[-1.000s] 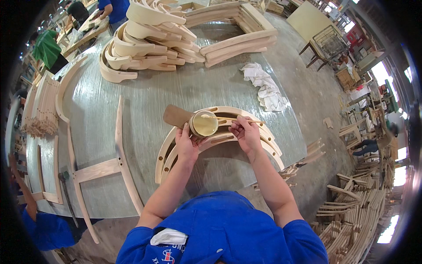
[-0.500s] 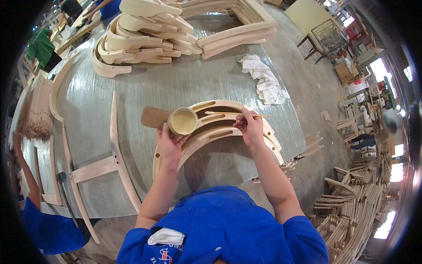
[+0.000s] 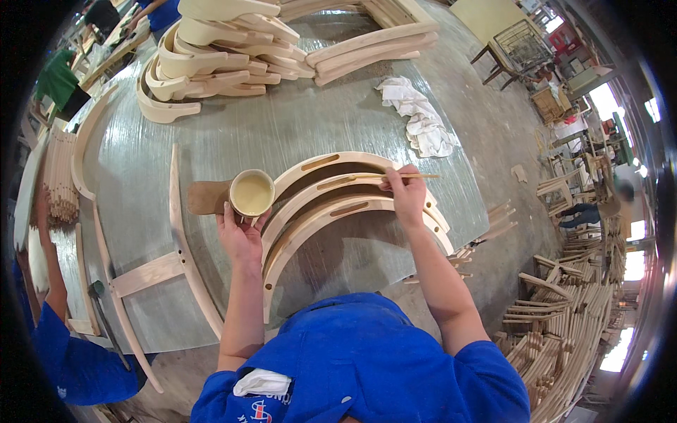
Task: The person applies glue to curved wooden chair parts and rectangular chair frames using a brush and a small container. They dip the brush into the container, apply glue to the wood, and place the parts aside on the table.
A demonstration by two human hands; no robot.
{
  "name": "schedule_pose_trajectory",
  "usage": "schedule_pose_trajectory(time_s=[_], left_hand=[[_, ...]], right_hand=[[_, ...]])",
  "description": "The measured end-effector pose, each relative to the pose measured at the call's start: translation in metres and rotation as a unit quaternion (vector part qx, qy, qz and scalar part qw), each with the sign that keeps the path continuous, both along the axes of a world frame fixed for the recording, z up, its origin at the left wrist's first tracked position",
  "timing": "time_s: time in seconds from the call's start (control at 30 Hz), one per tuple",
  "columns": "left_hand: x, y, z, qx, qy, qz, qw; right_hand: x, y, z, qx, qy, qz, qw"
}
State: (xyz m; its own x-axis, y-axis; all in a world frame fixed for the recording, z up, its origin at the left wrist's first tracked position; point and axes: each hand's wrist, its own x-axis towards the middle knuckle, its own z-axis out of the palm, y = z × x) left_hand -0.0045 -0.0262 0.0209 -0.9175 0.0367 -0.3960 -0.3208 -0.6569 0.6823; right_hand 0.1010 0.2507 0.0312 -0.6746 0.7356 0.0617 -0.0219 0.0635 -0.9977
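Observation:
My left hand (image 3: 242, 240) is wrapped round a cup (image 3: 252, 194) of pale yellow liquid, held over the table left of the curved wooden pieces. A brown flat wooden piece (image 3: 206, 198) juts out from the cup's left side; how they are joined is hidden. My right hand (image 3: 407, 196) pinches a thin wooden stick (image 3: 427, 175), which lies nearly level above the right part of the curves. Three arched pale wooden pieces (image 3: 330, 162) lie one behind another in front of me, with long slots in their upper faces and round holes near their ends.
Curved wooden parts (image 3: 211, 63) are piled at the back left, beside stacked frames (image 3: 374, 49). A white cloth (image 3: 416, 116) lies at the table's right. An H-shaped wooden frame (image 3: 151, 275) rests on the left, near thin rods (image 3: 60, 169) and a co-worker's arm (image 3: 53, 261). Wooden parts (image 3: 564, 331) heap on the floor.
My left hand has carried the cup leftward, off the curved pieces. The stick in my right hand has shifted slightly right and up, and the view has turned a little.

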Motion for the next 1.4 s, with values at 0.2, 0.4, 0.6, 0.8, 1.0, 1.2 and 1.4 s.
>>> schedule_pose_trajectory(time_s=[0.2,0.4,0.6,0.8,1.0,1.2,1.4], left_hand=[[-0.001,0.008,-0.005,0.006,0.013,-0.015,1.0],[-0.005,0.004,-0.004,0.003,0.023,-0.003,1.0],[-0.014,0.011,-0.007,0.016,0.021,-0.004,1.0],[-0.021,0.007,-0.008,0.004,0.01,0.015,1.0],[-0.032,0.014,-0.011,0.005,0.011,-0.003,1.0],[-0.04,0.014,-0.02,0.004,0.019,0.001,1.0],[-0.045,0.025,-0.015,0.045,0.024,-0.006,0.999]], right_hand=[[-0.009,-0.034,0.0,0.073,-0.019,0.067,0.995],[-0.004,-0.013,-0.001,0.035,-0.015,0.026,0.999],[-0.013,0.0,-0.017,-0.059,-0.057,0.128,0.988],[-0.006,0.042,0.002,-0.088,-0.098,0.193,0.972],[-0.024,0.017,0.007,-0.037,-0.132,0.27,0.953],[-0.002,0.056,0.02,-0.018,-0.138,0.195,0.971],[-0.007,-0.01,0.015,0.136,-0.082,0.26,0.952]])
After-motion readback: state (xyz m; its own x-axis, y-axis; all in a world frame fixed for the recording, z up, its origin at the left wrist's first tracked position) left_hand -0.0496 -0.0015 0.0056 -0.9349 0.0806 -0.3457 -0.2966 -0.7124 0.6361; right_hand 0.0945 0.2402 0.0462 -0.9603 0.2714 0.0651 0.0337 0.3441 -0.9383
